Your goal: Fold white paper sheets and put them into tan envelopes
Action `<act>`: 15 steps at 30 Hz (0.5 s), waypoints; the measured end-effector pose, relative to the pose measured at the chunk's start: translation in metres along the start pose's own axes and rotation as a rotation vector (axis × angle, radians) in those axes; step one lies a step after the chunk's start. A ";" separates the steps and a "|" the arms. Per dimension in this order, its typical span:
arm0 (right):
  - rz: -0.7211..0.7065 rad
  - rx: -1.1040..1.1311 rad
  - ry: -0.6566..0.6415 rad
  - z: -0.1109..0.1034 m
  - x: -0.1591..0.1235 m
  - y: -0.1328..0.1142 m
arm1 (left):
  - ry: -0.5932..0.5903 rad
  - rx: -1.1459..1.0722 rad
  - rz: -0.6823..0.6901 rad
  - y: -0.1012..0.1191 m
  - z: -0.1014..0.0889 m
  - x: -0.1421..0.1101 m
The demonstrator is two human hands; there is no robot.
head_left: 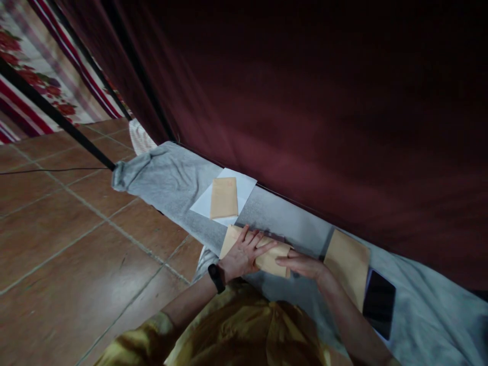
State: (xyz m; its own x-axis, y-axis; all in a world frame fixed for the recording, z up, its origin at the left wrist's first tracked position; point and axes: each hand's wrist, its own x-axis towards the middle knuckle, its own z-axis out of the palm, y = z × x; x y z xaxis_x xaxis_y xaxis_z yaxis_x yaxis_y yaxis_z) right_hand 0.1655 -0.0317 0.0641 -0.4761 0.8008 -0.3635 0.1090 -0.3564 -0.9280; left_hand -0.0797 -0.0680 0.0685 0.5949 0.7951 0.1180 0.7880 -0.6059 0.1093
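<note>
A tan paper envelope (272, 262) lies on the grey cloth in front of me. My left hand (246, 252) rests flat across its left part, fingers spread. At the right end my right hand (303, 263) grips the envelope, thumb on the near face; some of its fingers are hidden behind the paper. Farther off, a smaller tan envelope (223, 199) lies on white paper sheets (247, 187). To the right of my right hand is a larger tan envelope (348, 259), partly behind my forearm.
A dark-screened phone or tablet (379, 304) lies at the right on the grey cloth (168, 170). A dark red curtain (267, 117) hangs along the far edge. At left are a black pole (72, 129), tiled floor (76, 244) and a flowered cloth (38, 76).
</note>
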 end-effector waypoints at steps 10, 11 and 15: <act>0.135 0.234 -0.098 0.034 0.003 0.001 | -0.010 0.000 0.046 -0.025 -0.006 -0.012; 0.134 0.240 -0.092 0.031 0.000 -0.002 | -0.020 -0.009 0.038 -0.030 -0.008 -0.016; 0.179 0.234 -0.096 0.028 -0.009 -0.010 | -0.043 -0.093 0.013 -0.042 -0.010 -0.030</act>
State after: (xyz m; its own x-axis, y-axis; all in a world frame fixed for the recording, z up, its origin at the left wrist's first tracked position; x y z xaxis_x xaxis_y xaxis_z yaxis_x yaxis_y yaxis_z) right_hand 0.1443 -0.0491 0.0788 -0.5489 0.6702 -0.4996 0.0001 -0.5976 -0.8018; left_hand -0.1324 -0.0665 0.0704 0.6126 0.7866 0.0777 0.7634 -0.6142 0.1998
